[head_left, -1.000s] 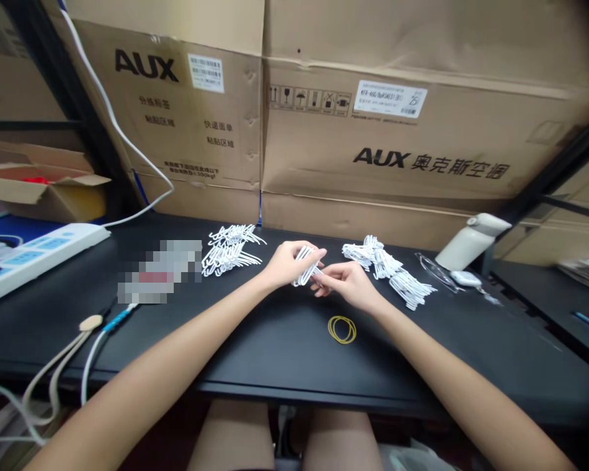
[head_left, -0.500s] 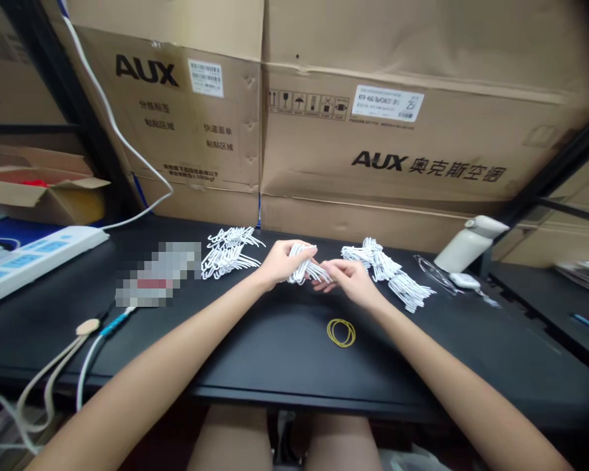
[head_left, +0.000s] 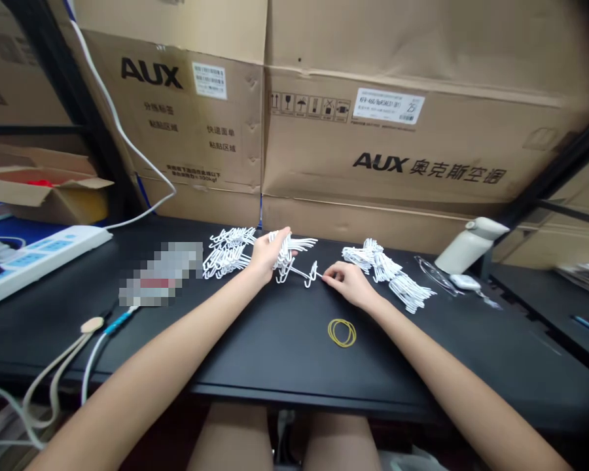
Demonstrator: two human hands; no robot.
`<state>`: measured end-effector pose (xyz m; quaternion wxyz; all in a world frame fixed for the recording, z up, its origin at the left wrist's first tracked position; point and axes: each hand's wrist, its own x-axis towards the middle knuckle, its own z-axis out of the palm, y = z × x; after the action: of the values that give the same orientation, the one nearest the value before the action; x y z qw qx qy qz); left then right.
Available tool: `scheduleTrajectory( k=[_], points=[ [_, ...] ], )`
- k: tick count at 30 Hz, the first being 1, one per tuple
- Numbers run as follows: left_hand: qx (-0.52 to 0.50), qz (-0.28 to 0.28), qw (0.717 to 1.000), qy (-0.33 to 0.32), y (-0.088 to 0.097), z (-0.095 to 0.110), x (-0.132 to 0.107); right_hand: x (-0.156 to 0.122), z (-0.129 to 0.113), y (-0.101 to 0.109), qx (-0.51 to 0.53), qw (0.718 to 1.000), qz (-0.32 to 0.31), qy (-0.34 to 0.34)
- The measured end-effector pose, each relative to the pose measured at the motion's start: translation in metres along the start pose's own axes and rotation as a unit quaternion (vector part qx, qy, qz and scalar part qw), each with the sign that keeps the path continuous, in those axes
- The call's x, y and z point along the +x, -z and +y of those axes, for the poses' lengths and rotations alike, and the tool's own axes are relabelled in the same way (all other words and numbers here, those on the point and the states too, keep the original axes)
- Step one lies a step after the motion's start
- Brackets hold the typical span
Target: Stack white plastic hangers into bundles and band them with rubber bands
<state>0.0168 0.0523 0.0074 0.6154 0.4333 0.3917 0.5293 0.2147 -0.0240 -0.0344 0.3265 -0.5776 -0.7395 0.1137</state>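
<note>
Fingers of the left hand [head_left: 265, 258] curl closed around a bundle of thin white hooked rods [head_left: 285, 251], above the flat black tabletop [head_left: 275, 356]. Right-hand [head_left: 349, 282] fingertips pinch together on a slim white hooked piece [head_left: 313, 275] just beside it. Thin yellow looped bands [head_left: 330, 333] lie nearer the person.

Bare left hand [head_left: 265, 259], bare right hand [head_left: 349, 282], 2 slender bare forearms [head_left: 177, 343], 2 bare thighs [head_left: 238, 437]

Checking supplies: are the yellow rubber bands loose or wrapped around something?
Loose: the rubber bands form open loops on the table, around nothing.
</note>
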Motion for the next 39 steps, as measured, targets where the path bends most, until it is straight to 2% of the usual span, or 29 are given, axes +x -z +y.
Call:
scheduleTrajectory(
  k=[2, 4, 7, 9, 11, 15, 19, 22, 26, 31, 39],
  points=[
    [0.016, -0.015, 1.0, -0.018, -0.001, -0.001, -0.002, 0.001, 0.006, 0.007, -0.002, 1.0, 0.008, -0.027],
    [0.033, -0.036, 0.998, -0.041, -0.001, -0.002, -0.003, 0.003, 0.012, 0.016, 0.029, 0.995, 0.061, -0.067],
    [0.059, -0.073, 0.993, -0.069, -0.003, -0.003, -0.007, 0.005, 0.012, 0.028, 0.146, 0.969, 0.179, -0.09],
    [0.078, -0.103, 0.988, -0.081, -0.004, -0.004, -0.011, 0.006, 0.005, 0.031, 0.22, 0.95, 0.206, -0.076],
    [0.101, -0.134, 0.981, -0.095, -0.005, -0.005, -0.013, 0.006, -0.005, 0.032, 0.258, 0.947, 0.185, -0.057],
    [0.155, -0.167, 0.967, -0.117, -0.004, -0.009, -0.016, 0.002, -0.022, 0.03, 0.249, 0.962, 0.113, -0.025],
    [0.191, -0.201, 0.952, -0.131, -0.003, -0.011, -0.017, -0.001, -0.025, 0.03, 0.227, 0.966, 0.118, -0.018],
    [0.209, -0.201, 0.946, -0.143, -0.003, -0.011, -0.017, -0.001, -0.024, 0.032, 0.216, 0.971, 0.105, -0.016],
    [0.226, -0.196, 0.941, -0.157, -0.004, -0.011, -0.019, -0.002, -0.025, 0.033, 0.19, 0.981, 0.042, -0.007],
    [0.261, -0.174, 0.925, -0.214, -0.005, -0.007, -0.022, -0.004, -0.031, 0.03, 0.209, 0.978, 0.006, -0.016],
    [0.255, -0.187, 0.929, -0.195, -0.007, -0.01, -0.024, -0.005, -0.038, 0.029, 0.201, 0.979, -0.012, 0.005]
  ],
)
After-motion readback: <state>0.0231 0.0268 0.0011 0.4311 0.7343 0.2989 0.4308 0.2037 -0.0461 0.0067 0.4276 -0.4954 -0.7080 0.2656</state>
